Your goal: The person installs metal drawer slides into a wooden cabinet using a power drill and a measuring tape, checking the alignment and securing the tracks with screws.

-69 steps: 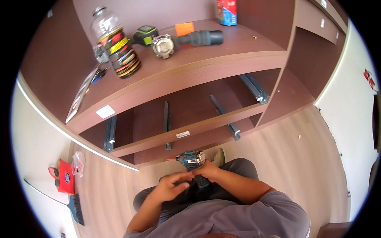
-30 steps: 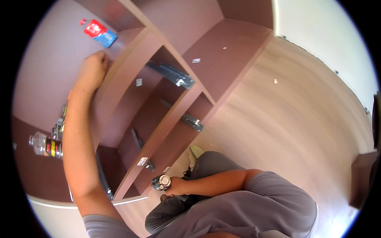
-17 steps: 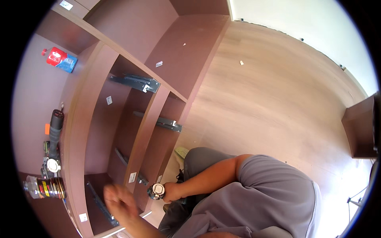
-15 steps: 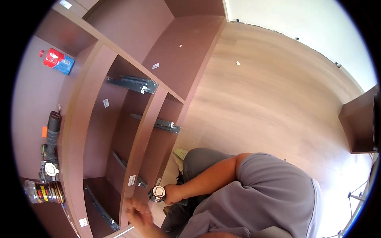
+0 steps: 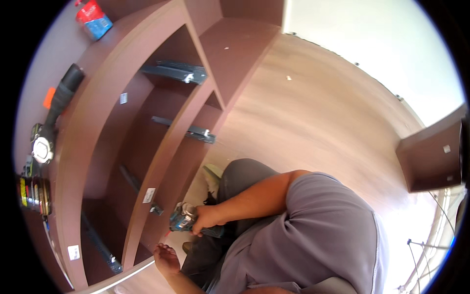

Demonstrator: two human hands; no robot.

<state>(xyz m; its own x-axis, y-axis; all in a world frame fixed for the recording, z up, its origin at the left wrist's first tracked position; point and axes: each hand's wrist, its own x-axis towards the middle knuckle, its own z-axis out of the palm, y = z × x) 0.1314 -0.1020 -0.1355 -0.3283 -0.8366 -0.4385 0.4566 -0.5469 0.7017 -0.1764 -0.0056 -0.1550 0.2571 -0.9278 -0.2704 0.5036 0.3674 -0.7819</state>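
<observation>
My right hand [image 5: 207, 218] is closed around the handle of a teal and black cordless drill [image 5: 183, 218]. The drill's nose points left, toward the brown cabinet's lower compartment, with a small red-tipped piece at its front. My left hand [image 5: 167, 258] is just below the drill, palm partly up and fingers loosely curled; nothing shows in it. Dark metal drawer slides are in the cabinet [image 5: 167, 147]: an upper slide [image 5: 182, 72], a middle slide [image 5: 199, 133], a lower slide [image 5: 101, 245] and another partly hidden behind the divider [image 5: 147, 202].
On the cabinet's left side lie a long black power tool [image 5: 62, 93], a red and blue bottle [image 5: 94, 20] and a clear tub of coloured rolls [image 5: 33, 194]. A brown box-like cabinet [image 5: 431, 157] stands at right, near a metal frame [image 5: 426, 245]. Wood-look floor [image 5: 303, 117] spreads beyond my knee.
The view has shifted, so the cabinet sits lower-left and higher in the picture. My right hand has turned the drill so its side shows. My left hand has moved down, its palm turned up.
</observation>
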